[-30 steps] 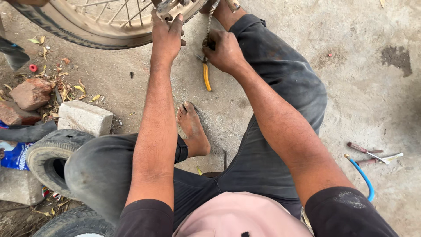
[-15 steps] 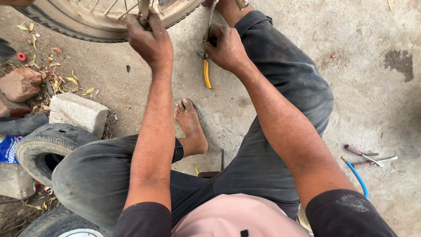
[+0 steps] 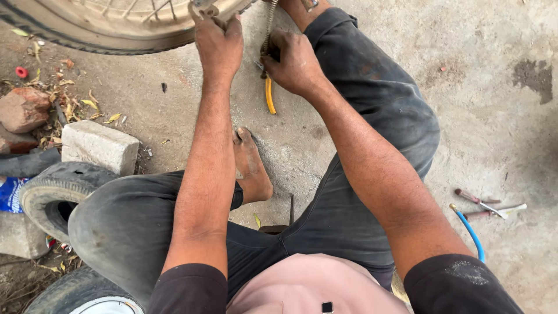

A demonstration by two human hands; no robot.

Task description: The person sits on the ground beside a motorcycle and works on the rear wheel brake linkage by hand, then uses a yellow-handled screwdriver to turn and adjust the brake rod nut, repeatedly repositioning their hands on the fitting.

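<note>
The left hand [image 3: 218,43] is closed around a small metal part [image 3: 203,8] at the rim of a spoked wheel [image 3: 116,23], fingers curled over it at the very top of the view. Just beside it, the right hand [image 3: 293,64] is clenched around a yellow-handled tool [image 3: 269,96] — the handle hangs down out of the fist toward the ground, while the working end is hidden under the fingers. A thin chain or cable [image 3: 268,26] runs up from the right hand to the top edge.

The wheel lies across the upper left, its dark tyre touching the concrete floor [image 3: 494,128]. The person sits low, both arms stretched forward, knees spread in dark trousers, with one bare foot [image 3: 251,168] resting on the floor between the legs.

To the left sit a pale stone block [image 3: 99,146], a reddish rock [image 3: 23,109], dry leaves and a worn small tyre [image 3: 55,197] — another tyre [image 3: 81,293] shows at the bottom left corner. To the right, well apart from the hands, a pair of pliers with reddish handles [image 3: 482,204] lies on the floor just beside a blue tube [image 3: 469,232].
</note>
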